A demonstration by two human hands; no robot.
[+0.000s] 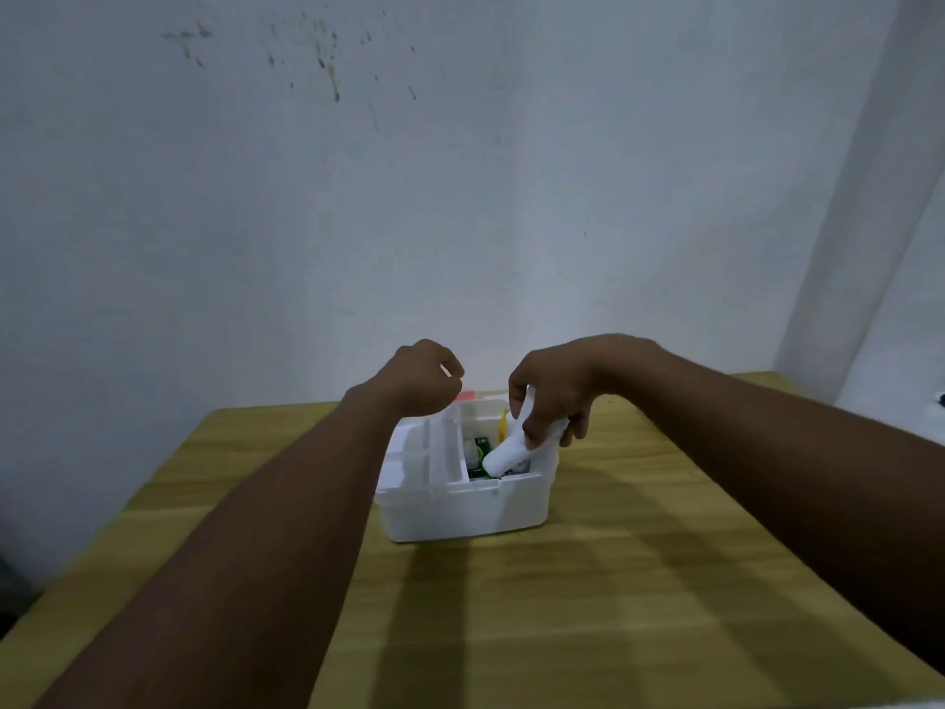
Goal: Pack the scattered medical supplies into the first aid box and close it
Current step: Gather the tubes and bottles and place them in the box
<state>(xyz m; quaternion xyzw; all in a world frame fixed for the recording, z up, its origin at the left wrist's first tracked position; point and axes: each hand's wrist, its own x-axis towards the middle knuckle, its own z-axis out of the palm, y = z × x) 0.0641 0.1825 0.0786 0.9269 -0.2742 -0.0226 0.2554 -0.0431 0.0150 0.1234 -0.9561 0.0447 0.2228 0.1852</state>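
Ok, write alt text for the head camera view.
A right hand lowers a white cylindrical roll into an open white plastic first aid box on a yellowish wooden table. The left hand hovers curled over the box's left side.

A wooden table with a yellowish grain carries the scene, pushed up against a pale wall. Sitting directly on it, toward the wall side of the tabletop, is an open white box. Behind the box, a small pink thing peeks out, too hidden to identify.
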